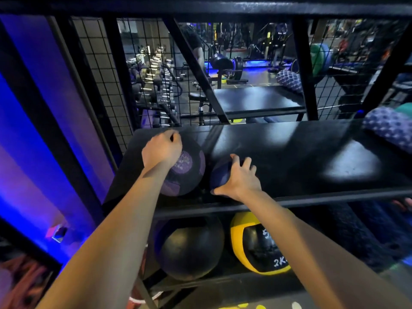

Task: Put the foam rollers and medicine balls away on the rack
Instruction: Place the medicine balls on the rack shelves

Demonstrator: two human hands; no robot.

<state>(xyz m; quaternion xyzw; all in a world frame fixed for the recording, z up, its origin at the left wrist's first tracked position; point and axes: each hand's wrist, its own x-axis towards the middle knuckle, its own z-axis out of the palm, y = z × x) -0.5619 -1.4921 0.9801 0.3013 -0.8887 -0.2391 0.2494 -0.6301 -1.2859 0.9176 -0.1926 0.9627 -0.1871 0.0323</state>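
Note:
On the black rack shelf (289,157) two dark medicine balls sit side by side at the left end. My left hand (161,149) lies over the top of the purple-patched ball (188,172), fingers curled round its far side. My right hand (237,178) grips the smaller blue-and-black ball (219,175), fingers spread over its top and thumb at its near side. A knobbly purple foam roller (390,128) lies at the shelf's right end. On the shelf below rest a black ball (189,246) and a yellow-and-black ball (256,241).
A wire mesh panel (107,70) and black diagonal bars back the rack. Another knobbly roller (289,80) lies on a platform behind. A dark textured roller (361,235) sits on the lower shelf at right. A blue-lit wall stands left.

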